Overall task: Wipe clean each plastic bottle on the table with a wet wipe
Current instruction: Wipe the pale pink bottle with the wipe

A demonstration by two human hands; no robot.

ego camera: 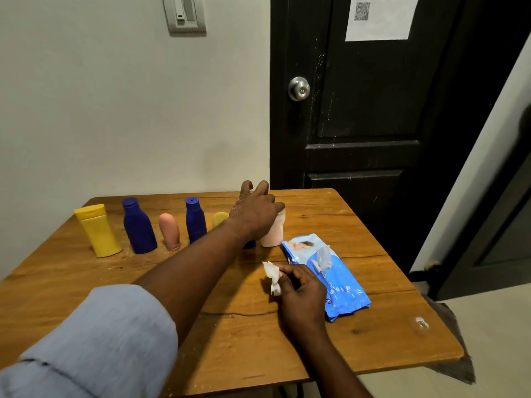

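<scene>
Several plastic bottles stand in a row on the wooden table (373, 334): a yellow bottle (99, 229), a dark blue bottle (138, 225), a pink tube (169, 231), a second blue bottle (195, 219), and a small yellow bottle (219, 219) partly hidden behind my left forearm. My left hand (254, 212) reaches over the row, its thumb against the top of a pale pink bottle (273, 234); a blue bottle (249, 244) shows just under the wrist. My right hand (301, 294) pinches a crumpled white wet wipe (273, 275) near the table's middle.
A blue wet-wipe pack (336, 280) with its flap up lies just right of my right hand. A black door (373, 110) with a knob stands behind the table's right part. The table's right and near edges drop to a tiled floor (494, 340).
</scene>
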